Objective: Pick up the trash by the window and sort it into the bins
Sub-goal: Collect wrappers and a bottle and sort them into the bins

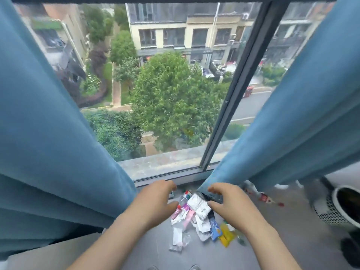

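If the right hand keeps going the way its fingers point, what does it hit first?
Probably the white crumpled wrapper atop the trash pile; the right hand curls leftward and down toward it, though depth is unclear.

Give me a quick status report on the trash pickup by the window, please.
Both hands open, left hand and right hand flanking the trash pile. Nothing grasped. Right curtain hem touches the pile.

floor (292, 240) – grey | trash pile (196, 217) | bottle (266, 197) | mesh bin (335, 209)
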Motion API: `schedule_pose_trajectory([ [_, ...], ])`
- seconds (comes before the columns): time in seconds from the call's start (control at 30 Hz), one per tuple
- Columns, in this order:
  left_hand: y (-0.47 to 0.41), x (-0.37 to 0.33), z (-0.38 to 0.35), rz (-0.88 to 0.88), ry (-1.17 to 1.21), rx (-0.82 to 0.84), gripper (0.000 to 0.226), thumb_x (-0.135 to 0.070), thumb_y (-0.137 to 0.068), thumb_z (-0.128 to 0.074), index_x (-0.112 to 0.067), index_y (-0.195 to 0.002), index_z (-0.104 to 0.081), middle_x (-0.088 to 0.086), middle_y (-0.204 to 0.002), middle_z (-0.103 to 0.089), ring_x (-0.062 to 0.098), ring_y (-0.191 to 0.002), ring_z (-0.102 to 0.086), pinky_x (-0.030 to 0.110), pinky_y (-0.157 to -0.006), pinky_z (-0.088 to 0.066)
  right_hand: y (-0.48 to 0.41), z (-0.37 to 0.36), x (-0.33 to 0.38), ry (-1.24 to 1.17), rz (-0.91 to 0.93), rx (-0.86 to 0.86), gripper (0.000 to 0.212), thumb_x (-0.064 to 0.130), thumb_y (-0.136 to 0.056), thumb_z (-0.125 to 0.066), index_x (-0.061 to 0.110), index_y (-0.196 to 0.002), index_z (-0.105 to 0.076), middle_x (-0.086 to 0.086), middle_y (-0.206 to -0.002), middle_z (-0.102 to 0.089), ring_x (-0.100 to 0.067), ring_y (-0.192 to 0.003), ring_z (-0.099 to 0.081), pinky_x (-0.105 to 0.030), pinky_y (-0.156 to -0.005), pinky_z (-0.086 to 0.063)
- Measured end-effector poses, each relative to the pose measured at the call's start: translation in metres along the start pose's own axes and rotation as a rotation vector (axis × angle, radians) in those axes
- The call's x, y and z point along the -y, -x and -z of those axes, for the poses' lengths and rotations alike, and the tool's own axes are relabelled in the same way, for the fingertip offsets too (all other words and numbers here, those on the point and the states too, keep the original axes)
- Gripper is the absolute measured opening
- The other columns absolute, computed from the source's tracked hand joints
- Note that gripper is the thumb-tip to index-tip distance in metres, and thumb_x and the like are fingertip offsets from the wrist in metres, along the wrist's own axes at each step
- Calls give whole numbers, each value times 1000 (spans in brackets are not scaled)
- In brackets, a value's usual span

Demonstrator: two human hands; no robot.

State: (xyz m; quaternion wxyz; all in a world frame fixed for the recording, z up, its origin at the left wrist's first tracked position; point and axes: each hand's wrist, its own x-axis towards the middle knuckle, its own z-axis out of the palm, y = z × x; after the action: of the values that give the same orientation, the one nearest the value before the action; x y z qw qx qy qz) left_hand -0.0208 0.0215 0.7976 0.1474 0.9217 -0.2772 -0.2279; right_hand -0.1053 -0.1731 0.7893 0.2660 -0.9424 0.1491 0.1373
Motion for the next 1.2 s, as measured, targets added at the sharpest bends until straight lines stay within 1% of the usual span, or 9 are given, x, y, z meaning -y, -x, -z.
schedule_pose_trajectory([
  [0.17, -20, -30, -25, -125, -40, 50, 38, -36, -90, -51, -25, -126, -51, -5, -125, -56, 17, -115, -53, 27, -92, -43, 23, -5, -42, -63, -146, -59, 30, 27, -80, -61, 29, -109, -64, 10, -110, -66, -9, -105, -58, -27, -86, -47],
  [0.3, -39, -41, -62, -169, -53, 113, 30, -34, -86, -51, -25, -114, -54, -6, -114, -60, 16, -107, -57, 29, -88, -46, 31, -23, -80, -120, -230, -68, 30, 25, -80, -61, 26, -110, -64, 9, -110, -66, -8, -104, -58, -24, -86, -46],
  [0.47, -81, -28, -119, -201, -74, 165, 32, -34, -88, -49, -28, -119, -53, -10, -119, -59, 13, -107, -56, 26, -85, -45, 13, -69, -124, -138, -329, -59, 21, 26, -79, -60, 27, -100, -64, 8, -103, -65, -15, -100, -57, -29, -84, -46],
  [0.6, -131, 6, -180, -200, -99, 208, 34, -33, -88, -49, -27, -121, -53, -10, -118, -58, 11, -108, -56, 23, -87, -46, -33, -128, -152, -114, -343, -48, 21, 25, -81, -57, 25, -101, -63, 6, -102, -65, -15, -91, -55, -27, -75, -43],
  [0.7, -169, 39, -231, -183, -126, 242, 33, -32, -86, -50, -27, -119, -54, -8, -116, -59, 14, -106, -57, 28, -87, -47, -77, -180, -173, -86, -318, -36, 32, 24, -83, -55, 26, -115, -61, 6, -114, -62, -16, -105, -56, -26, -81, -43],
  [0.83, -222, 84, -303, -174, -161, 246, 31, -29, -86, -50, -25, -116, -56, -4, -114, -61, 18, -105, -58, 28, -85, -47, -133, -254, -216, -48, -341, -54, 38, 24, -84, -55, 27, -122, -59, 6, -122, -62, -17, -112, -56, -28, -87, -43],
  [0.97, -270, 132, -378, -159, -189, 241, 30, -29, -88, -50, -22, -116, -55, -3, -115, -60, 19, -105, -58, 27, -83, -45, -180, -327, -264, 12, -356, -32, 40, 22, -83, -55, 26, -123, -59, 5, -124, -62, -19, -113, -56, -29, -88, -44],
  [1.1, -316, 178, -450, -133, -204, 243, 33, -33, -88, -52, -20, -118, -56, -1, -115, -60, 21, -106, -59, 28, -86, -47, -230, -396, -307, 74, -319, -14, 34, 21, -82, -55, 24, -116, -60, 2, -116, -64, -22, -107, -57, -28, -73, -39],
  [1.2, -349, 208, -502, -100, -198, 250, 34, -33, -88, -52, -20, -120, -55, -1, -117, -60, 20, -107, -58, 28, -87, -47, -270, -443, -338, 76, -289, 2, 37, 21, -83, -55, 23, -120, -58, 2, -120, -62, -21, -109, -56, -29, -80, -43],
])
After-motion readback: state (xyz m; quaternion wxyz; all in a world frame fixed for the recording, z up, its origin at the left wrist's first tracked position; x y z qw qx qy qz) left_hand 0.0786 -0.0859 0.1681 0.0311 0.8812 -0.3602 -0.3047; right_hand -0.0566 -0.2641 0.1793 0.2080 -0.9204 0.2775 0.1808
